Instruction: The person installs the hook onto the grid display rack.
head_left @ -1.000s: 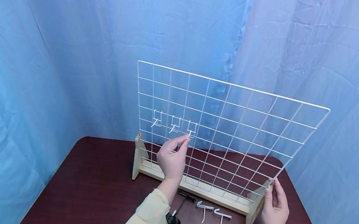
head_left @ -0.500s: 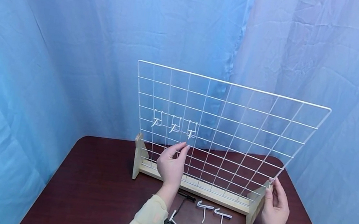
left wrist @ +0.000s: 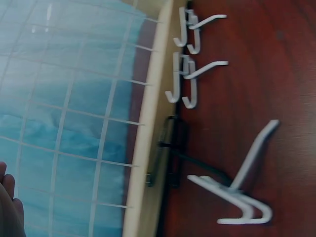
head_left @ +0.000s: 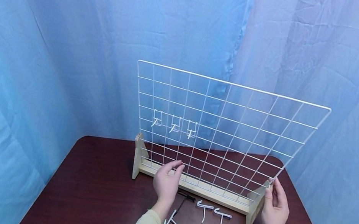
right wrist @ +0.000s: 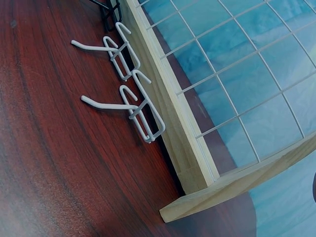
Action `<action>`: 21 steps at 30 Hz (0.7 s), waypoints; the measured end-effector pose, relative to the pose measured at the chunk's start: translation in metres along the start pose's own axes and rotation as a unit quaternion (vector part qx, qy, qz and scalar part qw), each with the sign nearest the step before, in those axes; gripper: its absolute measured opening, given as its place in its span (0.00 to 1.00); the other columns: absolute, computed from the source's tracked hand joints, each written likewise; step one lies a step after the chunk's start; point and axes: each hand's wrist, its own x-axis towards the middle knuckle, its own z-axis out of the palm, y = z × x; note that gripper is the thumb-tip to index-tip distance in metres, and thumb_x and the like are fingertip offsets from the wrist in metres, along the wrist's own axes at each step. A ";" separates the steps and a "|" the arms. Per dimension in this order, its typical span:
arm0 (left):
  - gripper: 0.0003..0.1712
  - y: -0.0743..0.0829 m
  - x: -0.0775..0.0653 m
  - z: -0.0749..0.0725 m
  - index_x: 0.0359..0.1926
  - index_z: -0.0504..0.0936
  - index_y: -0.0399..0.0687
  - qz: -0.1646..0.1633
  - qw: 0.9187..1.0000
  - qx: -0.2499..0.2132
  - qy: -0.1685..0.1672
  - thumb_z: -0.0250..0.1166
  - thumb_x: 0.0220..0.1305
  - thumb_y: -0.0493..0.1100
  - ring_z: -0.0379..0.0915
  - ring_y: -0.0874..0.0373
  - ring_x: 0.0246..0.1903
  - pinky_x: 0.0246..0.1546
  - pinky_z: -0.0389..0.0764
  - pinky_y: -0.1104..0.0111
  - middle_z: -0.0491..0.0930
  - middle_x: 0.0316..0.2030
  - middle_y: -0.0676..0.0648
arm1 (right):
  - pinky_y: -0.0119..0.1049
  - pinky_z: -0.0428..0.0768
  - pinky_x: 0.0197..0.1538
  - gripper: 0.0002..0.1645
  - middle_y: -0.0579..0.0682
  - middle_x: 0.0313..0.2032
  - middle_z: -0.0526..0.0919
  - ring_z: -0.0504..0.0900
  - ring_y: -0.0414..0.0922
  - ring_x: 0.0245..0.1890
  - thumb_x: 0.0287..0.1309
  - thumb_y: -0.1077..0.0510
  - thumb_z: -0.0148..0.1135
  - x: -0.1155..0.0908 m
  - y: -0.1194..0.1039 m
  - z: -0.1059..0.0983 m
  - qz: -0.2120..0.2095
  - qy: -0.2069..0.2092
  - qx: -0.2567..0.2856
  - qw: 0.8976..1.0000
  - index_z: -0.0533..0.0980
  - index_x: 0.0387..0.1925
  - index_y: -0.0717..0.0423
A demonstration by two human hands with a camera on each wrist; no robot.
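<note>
A white wire grid panel (head_left: 232, 84) stands in a wooden base (head_left: 199, 188). Three white wire hooks hang side by side on its left half, among them a hook (head_left: 192, 130) nearest the middle. My left hand (head_left: 167, 183), bent with thumb and forefinger close together, is in front of the lower grid and holds nothing visible. At the lower right corner, my right hand (head_left: 277, 206) pinches the grid's side edge just above the base's end piece (head_left: 257, 207). Before the base lie a black hook (left wrist: 170, 148) and white hooks, one (left wrist: 237, 197) below my left hand.
Two more white hooks, one (right wrist: 121, 54) and another (right wrist: 140, 108), lie side by side along the base's front. The dark red-brown tabletop (head_left: 92, 184) has rounded back corners. Blue curtains (head_left: 106, 39) surround its back and sides.
My left hand has let go of the third hanging hook and moved down away from it. That hook stays on the grid. My right hand has kept its place.
</note>
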 end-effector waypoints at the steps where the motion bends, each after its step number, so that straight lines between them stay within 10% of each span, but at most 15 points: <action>1: 0.07 -0.003 -0.003 0.000 0.35 0.91 0.52 -0.003 1.000 0.004 -0.004 0.77 0.52 0.41 0.84 0.56 0.39 0.41 0.81 0.61 0.88 0.34 0.56 | 0.19 0.72 0.55 0.26 0.34 0.53 0.81 0.77 0.30 0.55 0.66 0.75 0.52 0.000 0.000 0.000 0.000 0.000 -0.001 1.000 0.71 0.65 0.65; 21: 0.11 -0.042 -0.047 -0.009 0.37 0.91 0.55 -0.035 0.995 0.057 -0.074 0.78 0.50 0.44 0.83 0.57 0.41 0.41 0.81 0.61 0.87 0.37 0.57 | 0.19 0.72 0.56 0.27 0.34 0.53 0.81 0.77 0.31 0.55 0.65 0.77 0.52 0.001 0.002 -0.001 -0.010 -0.001 0.015 1.000 0.70 0.64 0.66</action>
